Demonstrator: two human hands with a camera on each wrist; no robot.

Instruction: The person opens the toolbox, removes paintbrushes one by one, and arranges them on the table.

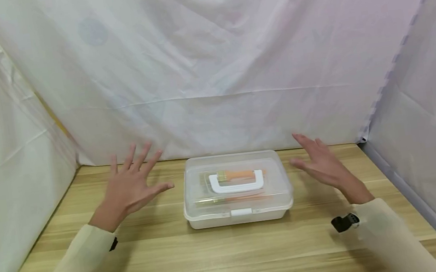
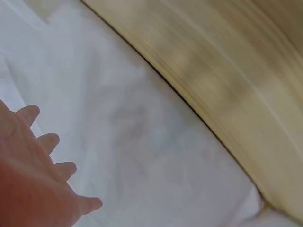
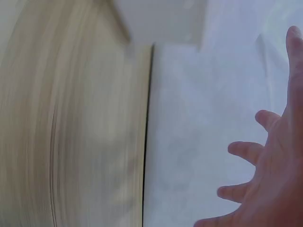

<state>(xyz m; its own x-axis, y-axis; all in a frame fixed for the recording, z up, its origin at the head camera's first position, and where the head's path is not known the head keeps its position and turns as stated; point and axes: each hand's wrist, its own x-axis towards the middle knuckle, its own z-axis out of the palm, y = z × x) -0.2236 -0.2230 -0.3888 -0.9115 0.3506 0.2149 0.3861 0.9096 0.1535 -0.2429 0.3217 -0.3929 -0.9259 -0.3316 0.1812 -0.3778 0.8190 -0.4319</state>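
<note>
A clear plastic box (image 1: 207,209) with a white handle (image 1: 238,188) and a white front latch (image 1: 241,212) sits with its lid down on the table. Through the lid show an orange-handled brush (image 1: 240,174) and some thinner brushes (image 1: 227,199). My left hand (image 1: 129,188) hovers left of the box, fingers spread, holding nothing. On the other side, my right hand (image 1: 322,163) is raised with its fingers extended, apart from the box. Both wrist views show spread fingers against the cloth, and a blurred pale edge (image 3: 163,21) tops the right one.
White cloth (image 1: 208,63) hangs behind the wood-grain table (image 1: 203,268), with more cloth at the left (image 1: 4,161) and right (image 1: 434,124). A black strap (image 1: 345,222) is on the right wrist.
</note>
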